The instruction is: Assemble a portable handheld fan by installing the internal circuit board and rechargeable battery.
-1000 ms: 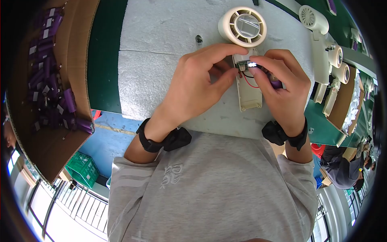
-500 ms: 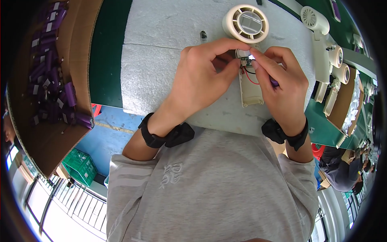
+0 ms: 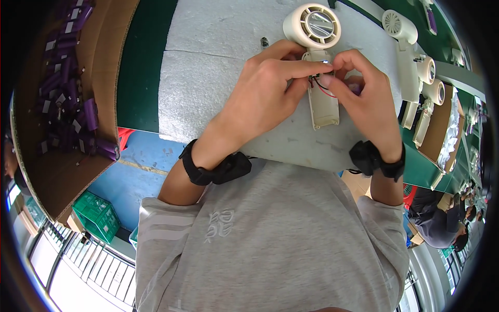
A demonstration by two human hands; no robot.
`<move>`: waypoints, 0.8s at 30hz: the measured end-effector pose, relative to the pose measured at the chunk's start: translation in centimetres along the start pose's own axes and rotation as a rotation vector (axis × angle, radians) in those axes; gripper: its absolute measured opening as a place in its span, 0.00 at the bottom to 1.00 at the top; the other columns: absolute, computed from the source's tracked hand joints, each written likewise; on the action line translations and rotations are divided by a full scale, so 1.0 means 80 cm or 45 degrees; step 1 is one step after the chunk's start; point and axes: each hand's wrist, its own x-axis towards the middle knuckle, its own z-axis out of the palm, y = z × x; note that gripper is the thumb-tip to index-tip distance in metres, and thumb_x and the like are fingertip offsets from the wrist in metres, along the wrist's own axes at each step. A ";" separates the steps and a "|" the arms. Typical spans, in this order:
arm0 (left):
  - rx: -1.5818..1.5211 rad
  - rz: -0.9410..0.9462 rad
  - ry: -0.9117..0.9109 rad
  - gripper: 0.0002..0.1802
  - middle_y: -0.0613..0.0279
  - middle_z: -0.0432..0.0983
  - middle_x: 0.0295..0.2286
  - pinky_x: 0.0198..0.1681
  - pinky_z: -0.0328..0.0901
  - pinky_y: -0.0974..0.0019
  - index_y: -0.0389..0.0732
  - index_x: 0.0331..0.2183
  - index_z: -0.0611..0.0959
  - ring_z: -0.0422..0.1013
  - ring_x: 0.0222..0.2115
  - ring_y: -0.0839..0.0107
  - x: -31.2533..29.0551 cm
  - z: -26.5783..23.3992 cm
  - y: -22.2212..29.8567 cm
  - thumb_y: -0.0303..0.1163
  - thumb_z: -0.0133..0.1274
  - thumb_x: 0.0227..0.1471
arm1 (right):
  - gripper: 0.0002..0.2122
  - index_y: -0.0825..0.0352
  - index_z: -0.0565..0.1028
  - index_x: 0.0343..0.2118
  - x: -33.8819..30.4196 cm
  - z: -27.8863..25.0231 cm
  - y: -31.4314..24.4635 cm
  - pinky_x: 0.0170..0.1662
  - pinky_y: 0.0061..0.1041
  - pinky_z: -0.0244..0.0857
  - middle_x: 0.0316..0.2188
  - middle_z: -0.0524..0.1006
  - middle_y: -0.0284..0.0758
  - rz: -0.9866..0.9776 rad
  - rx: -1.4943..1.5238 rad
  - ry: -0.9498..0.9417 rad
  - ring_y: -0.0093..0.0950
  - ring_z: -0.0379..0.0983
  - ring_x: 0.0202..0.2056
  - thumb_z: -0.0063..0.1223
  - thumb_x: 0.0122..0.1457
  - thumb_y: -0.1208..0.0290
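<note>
Just below the bent fingers [image 3: 312,68] of your left hand [image 3: 267,88] and right hand [image 3: 368,96], whose grip cannot be told, the thin red wire [image 3: 327,93] could tear loose if tugged.

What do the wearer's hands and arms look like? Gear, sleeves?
Left hand and right hand: no gloves visible. Each wrist has a black strap with a bulky black module. Short heather-grey sleeves; left sleeve has paler stripes.
</note>
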 end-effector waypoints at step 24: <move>-0.229 -0.328 -0.072 0.19 0.61 0.75 0.43 0.38 0.68 0.75 0.44 0.40 0.86 0.73 0.35 0.77 0.002 -0.007 0.010 0.17 0.56 0.44 | 0.06 0.72 0.79 0.29 -0.045 -0.017 0.007 0.30 0.27 0.71 0.35 0.81 0.38 -0.605 -0.866 0.276 0.32 0.77 0.30 0.63 0.46 0.81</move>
